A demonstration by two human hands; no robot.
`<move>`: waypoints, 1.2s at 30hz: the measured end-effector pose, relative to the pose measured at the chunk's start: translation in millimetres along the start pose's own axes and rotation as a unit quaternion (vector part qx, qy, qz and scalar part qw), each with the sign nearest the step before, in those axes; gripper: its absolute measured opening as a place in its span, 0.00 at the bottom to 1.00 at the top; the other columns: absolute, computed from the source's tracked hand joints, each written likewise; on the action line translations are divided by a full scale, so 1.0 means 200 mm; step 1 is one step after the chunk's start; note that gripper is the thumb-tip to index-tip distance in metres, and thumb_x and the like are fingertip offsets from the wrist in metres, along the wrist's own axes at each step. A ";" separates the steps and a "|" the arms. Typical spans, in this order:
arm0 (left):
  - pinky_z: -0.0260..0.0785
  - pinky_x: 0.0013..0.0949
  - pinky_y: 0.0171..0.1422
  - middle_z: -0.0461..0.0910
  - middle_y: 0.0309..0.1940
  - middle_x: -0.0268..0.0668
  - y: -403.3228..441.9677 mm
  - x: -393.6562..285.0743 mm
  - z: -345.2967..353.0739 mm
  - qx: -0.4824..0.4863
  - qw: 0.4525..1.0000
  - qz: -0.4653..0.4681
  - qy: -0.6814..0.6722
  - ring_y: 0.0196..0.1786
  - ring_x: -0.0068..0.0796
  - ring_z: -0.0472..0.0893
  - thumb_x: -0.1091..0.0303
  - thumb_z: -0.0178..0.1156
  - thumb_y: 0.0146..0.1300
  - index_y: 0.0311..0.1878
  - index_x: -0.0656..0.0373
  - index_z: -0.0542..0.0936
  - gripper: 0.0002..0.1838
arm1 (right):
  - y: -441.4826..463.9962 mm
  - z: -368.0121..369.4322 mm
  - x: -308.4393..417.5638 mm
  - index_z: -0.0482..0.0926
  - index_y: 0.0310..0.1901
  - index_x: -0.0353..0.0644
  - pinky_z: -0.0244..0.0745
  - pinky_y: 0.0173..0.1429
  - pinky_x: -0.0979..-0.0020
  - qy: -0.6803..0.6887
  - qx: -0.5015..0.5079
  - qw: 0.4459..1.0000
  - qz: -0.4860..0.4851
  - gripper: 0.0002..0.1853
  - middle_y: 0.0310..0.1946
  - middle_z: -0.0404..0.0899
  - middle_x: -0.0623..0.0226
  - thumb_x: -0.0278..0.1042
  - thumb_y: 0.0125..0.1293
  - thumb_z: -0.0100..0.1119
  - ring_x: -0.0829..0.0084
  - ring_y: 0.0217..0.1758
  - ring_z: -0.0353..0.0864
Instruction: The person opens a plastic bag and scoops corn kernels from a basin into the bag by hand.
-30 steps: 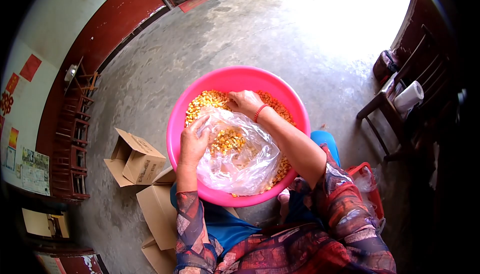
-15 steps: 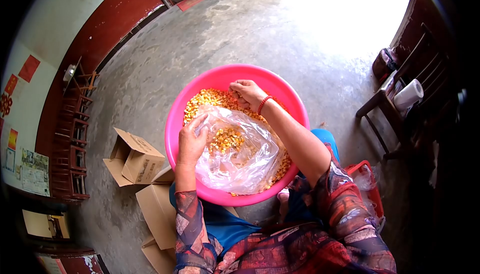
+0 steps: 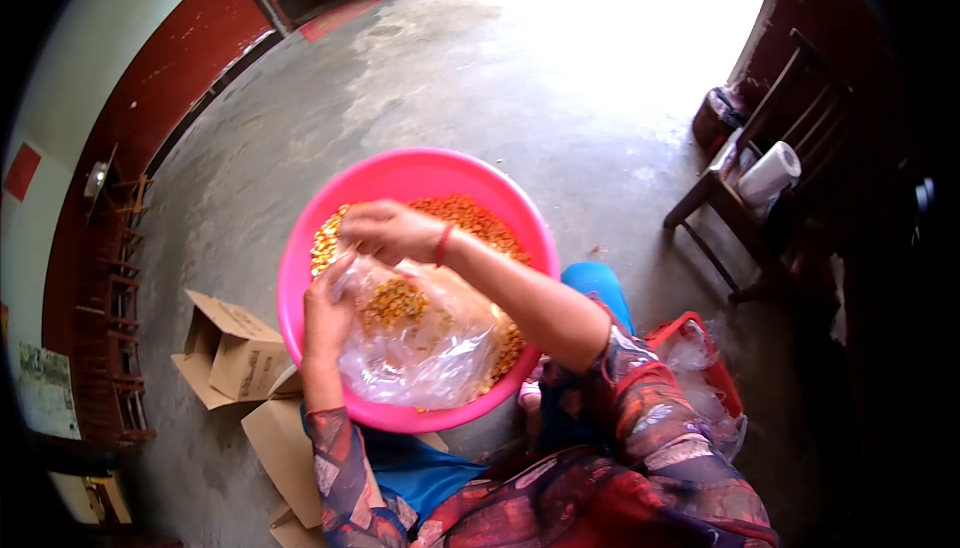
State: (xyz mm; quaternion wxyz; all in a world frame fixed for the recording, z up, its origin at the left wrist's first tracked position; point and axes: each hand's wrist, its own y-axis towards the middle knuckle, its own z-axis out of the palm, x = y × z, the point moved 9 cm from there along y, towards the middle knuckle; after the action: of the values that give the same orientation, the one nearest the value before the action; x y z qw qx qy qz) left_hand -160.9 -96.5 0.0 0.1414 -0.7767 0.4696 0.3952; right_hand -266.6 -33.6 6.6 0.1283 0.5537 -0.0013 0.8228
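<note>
A basin [image 3: 430, 170] sits below the person's hands, with the left hand [image 3: 325, 318] at the left edge of a plastic bag [image 3: 415, 373] and the right hand [image 3: 388, 233] just ahead and to the right; loose corn kernels [image 3: 470, 218] lie around the bag, and a heap [image 3: 393, 304] of kernels is inside it. Left of the hands, cardboard boxes [image 3: 250, 363] stand on the floor [image 3: 220, 208], with stools [image 3: 118, 318] farther left. To their right is a crate [image 3: 728, 378] holding plastic, and beyond it a chair [image 3: 715, 198] bearing a roll [image 3: 770, 173].
</note>
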 end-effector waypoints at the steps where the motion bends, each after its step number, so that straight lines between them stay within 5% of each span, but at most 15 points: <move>1: 0.71 0.33 0.49 0.81 0.40 0.48 0.00 0.00 -0.01 -0.010 1.000 -0.004 0.010 0.45 0.35 0.81 0.82 0.54 0.53 0.49 0.66 0.77 0.17 | -0.02 0.07 -0.04 0.76 0.39 0.45 0.56 0.21 0.84 -0.005 0.036 0.997 0.075 0.12 0.23 0.69 0.81 0.44 0.68 0.51 0.88 0.21 0.63; 7: 0.72 0.32 0.46 0.82 0.37 0.43 0.00 0.04 0.01 0.048 0.998 0.037 0.015 0.41 0.32 0.81 0.82 0.55 0.48 0.46 0.67 0.77 0.18 | -0.03 0.35 -0.12 0.76 0.33 0.39 0.65 0.29 0.77 -0.129 0.223 0.966 0.008 0.09 0.23 0.70 0.77 0.35 0.64 0.52 0.83 0.26 0.68; 10: 0.71 0.30 0.52 0.81 0.44 0.44 0.01 0.07 0.00 0.052 0.998 0.020 0.019 0.46 0.28 0.80 0.83 0.56 0.47 0.55 0.67 0.74 0.26 | -0.03 0.34 -0.13 0.77 0.31 0.38 0.68 0.32 0.76 -0.176 0.211 0.961 -0.005 0.08 0.22 0.73 0.74 0.33 0.63 0.53 0.81 0.26 0.71; 17: 0.73 0.32 0.51 0.81 0.45 0.40 0.00 -0.07 0.01 0.033 0.999 0.028 0.012 0.46 0.27 0.79 0.81 0.54 0.52 0.55 0.68 0.73 0.23 | -0.06 0.34 -0.11 0.79 0.34 0.35 0.74 0.40 0.75 -0.150 0.259 0.954 0.007 0.07 0.28 0.81 0.69 0.31 0.60 0.57 0.79 0.33 0.79; 19: 0.73 0.32 0.50 0.81 0.44 0.42 0.00 0.00 0.01 0.022 0.989 -0.052 -0.133 0.45 0.26 0.79 0.81 0.53 0.55 0.55 0.66 0.74 0.21 | -0.07 0.34 -0.11 0.80 0.35 0.35 0.75 0.42 0.75 -0.151 0.284 0.947 0.002 0.07 0.30 0.82 0.68 0.31 0.60 0.58 0.79 0.34 0.80; 20: 0.73 0.32 0.50 0.81 0.44 0.42 0.00 0.00 0.00 0.018 0.990 -0.053 -0.133 0.45 0.26 0.79 0.81 0.53 0.55 0.55 0.66 0.74 0.21 | -0.07 0.32 -0.07 0.80 0.35 0.35 0.75 0.43 0.74 -0.124 0.273 0.954 -0.022 0.07 0.30 0.82 0.68 0.31 0.61 0.58 0.79 0.35 0.79; 22: 0.72 0.31 0.49 0.81 0.43 0.44 0.00 -0.09 0.02 0.057 0.992 0.042 0.103 0.45 0.27 0.79 0.81 0.54 0.56 0.55 0.65 0.74 0.20 | -0.06 0.25 -0.03 0.80 0.35 0.35 0.76 0.42 0.74 -0.039 0.226 0.973 0.002 0.07 0.33 0.81 0.67 0.30 0.62 0.56 0.79 0.38 0.79; 27: 0.69 0.34 0.56 0.80 0.46 0.48 0.00 -0.06 -0.01 -0.011 0.999 0.032 0.000 0.52 0.37 0.79 0.78 0.55 0.57 0.50 0.65 0.77 0.16 | 0.00 -0.18 0.09 0.80 0.36 0.39 0.72 0.34 0.79 -0.106 -0.079 0.989 -0.061 0.11 0.29 0.78 0.73 0.39 0.64 0.56 0.84 0.32 0.76; 28: 0.66 0.30 0.59 0.80 0.49 0.45 0.00 -0.06 0.00 0.008 1.000 0.006 0.001 0.54 0.30 0.77 0.77 0.55 0.58 0.54 0.67 0.75 0.18 | -0.01 -0.27 0.10 0.81 0.36 0.37 0.74 0.34 0.77 -0.150 -0.123 0.979 -0.067 0.11 0.28 0.80 0.71 0.37 0.62 0.59 0.80 0.31 0.77; 31: 0.66 0.31 0.59 0.80 0.49 0.44 0.00 -0.06 0.00 0.008 0.999 0.036 0.014 0.54 0.31 0.77 0.76 0.57 0.57 0.53 0.64 0.77 0.18 | -0.06 -0.47 0.13 0.81 0.34 0.38 0.74 0.34 0.70 -0.361 -0.292 0.880 -0.102 0.09 0.24 0.80 0.62 0.33 0.55 0.61 0.73 0.27 0.79; 35: 0.67 0.31 0.59 0.80 0.48 0.45 0.00 -0.06 0.00 0.009 0.999 0.023 0.021 0.53 0.33 0.78 0.75 0.57 0.57 0.52 0.63 0.77 0.18 | -0.06 -0.47 0.06 0.81 0.33 0.43 0.73 0.44 0.59 -0.564 -0.283 0.771 -0.085 0.06 0.33 0.80 0.60 0.32 0.54 0.56 0.59 0.39 0.78; 36: 0.69 0.35 0.56 0.80 0.46 0.49 0.00 -0.07 -0.01 -0.006 0.999 0.046 0.020 0.51 0.43 0.79 0.76 0.57 0.55 0.50 0.63 0.78 0.17 | -0.06 -0.44 0.03 0.81 0.33 0.45 0.71 0.48 0.55 -0.627 -0.275 0.726 -0.060 0.07 0.36 0.79 0.59 0.32 0.54 0.55 0.55 0.44 0.77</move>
State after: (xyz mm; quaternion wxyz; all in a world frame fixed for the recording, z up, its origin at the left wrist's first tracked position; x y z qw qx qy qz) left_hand -163.8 -88.3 12.2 0.1086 -0.7628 0.5056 0.3881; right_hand -347.0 -8.6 -23.8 0.2941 0.8830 -0.2745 0.2418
